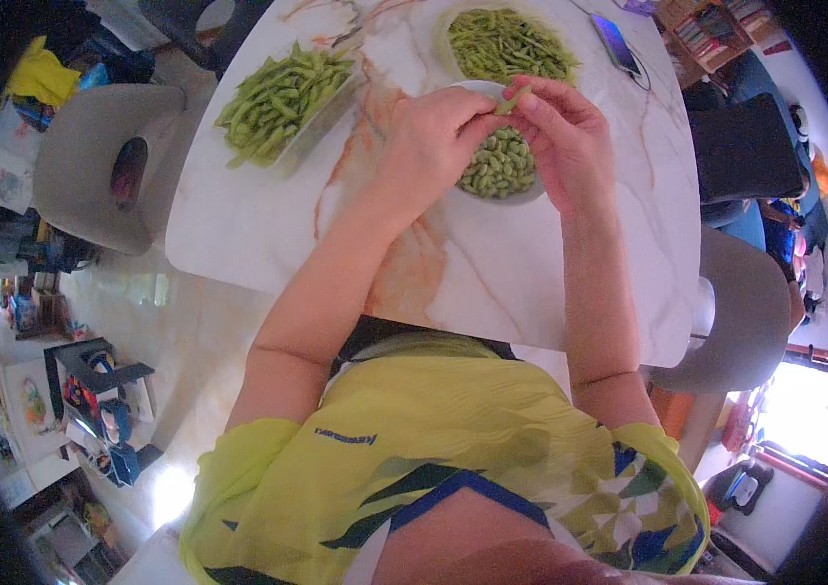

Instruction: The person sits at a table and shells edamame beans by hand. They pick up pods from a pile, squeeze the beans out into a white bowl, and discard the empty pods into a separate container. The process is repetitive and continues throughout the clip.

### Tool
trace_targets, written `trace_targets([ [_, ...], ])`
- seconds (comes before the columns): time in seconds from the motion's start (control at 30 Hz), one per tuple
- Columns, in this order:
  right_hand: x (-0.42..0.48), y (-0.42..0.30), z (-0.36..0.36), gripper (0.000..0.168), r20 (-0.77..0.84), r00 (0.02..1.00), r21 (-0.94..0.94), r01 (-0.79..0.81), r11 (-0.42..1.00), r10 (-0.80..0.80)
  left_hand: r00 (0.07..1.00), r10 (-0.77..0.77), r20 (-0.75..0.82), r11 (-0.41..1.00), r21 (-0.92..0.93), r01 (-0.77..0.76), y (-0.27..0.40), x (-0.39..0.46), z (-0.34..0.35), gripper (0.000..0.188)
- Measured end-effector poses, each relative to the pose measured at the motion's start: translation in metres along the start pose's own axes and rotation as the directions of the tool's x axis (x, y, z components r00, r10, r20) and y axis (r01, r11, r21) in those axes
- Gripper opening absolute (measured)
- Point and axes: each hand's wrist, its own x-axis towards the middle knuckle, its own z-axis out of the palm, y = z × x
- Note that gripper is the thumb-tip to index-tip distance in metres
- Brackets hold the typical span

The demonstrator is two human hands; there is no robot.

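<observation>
A green bean pod (513, 101) is pinched between the fingertips of my left hand (439, 135) and my right hand (567, 135). Both hands are over a white bowl (540, 191) that holds shelled green beans (498, 167); my hands hide part of its far side. Just beyond it, a round container (446, 55) is heaped with green pods or pod shells (505, 44); I cannot tell whether they are full. To the left, whole green pods (282, 102) are piled in a clear rectangular container (322, 121).
These things stand on a white marble-patterned table (260, 227). A phone (615, 44) with a cable lies at the far right. Grey chairs flank the table, one at left (85, 168) and one at right (739, 314). A dark backrest (743, 146) is farther right.
</observation>
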Motion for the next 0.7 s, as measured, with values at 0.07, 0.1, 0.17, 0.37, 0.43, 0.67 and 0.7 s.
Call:
trace_targets([
  [0.07, 0.000, 0.005, -0.010, 0.020, 0.008, 0.997, 0.079, -0.079, 0.994, 0.079, 1.000, 0.024, -0.003, 1.000, 0.018, -0.024, 0.000, -0.001, 0.002, 0.013],
  [0.1, 0.002, 0.005, -0.013, 0.020, 0.014, 0.993, 0.119, -0.116, 0.986, 0.115, 1.000, 0.019, 0.013, 0.999, 0.049, -0.019, 0.000, -0.001, 0.003, 0.012],
  [0.17, -0.002, 0.004, -0.010, 0.018, -0.041, 0.992, 0.112, -0.115, 0.987, 0.120, 0.999, 0.006, 0.044, 0.994, 0.111, -0.011, 0.000, -0.002, 0.003, 0.010],
  [0.37, -0.009, 0.003, -0.014, 0.013, -0.073, 0.997, -0.012, -0.039, 0.999, 0.038, 0.996, 0.065, 0.056, 0.990, 0.119, -0.072, 0.000, -0.009, 0.011, 0.013],
  [0.43, -0.010, 0.003, -0.014, 0.013, -0.083, 0.996, -0.012, -0.034, 0.999, 0.033, 0.996, 0.057, 0.068, 0.991, 0.115, -0.064, 0.000, -0.009, 0.011, 0.012],
  [0.67, -0.008, 0.006, -0.015, 0.016, -0.110, 0.992, -0.019, -0.060, 0.998, 0.057, 0.998, 0.053, 0.036, 0.994, 0.096, -0.057, 0.005, -0.010, 0.014, 0.013],
  [0.7, -0.008, 0.006, -0.013, 0.017, -0.128, 0.989, -0.046, -0.075, 0.996, 0.068, 0.998, 0.035, 0.049, 0.995, 0.095, -0.040, 0.004, -0.010, 0.014, 0.013],
])
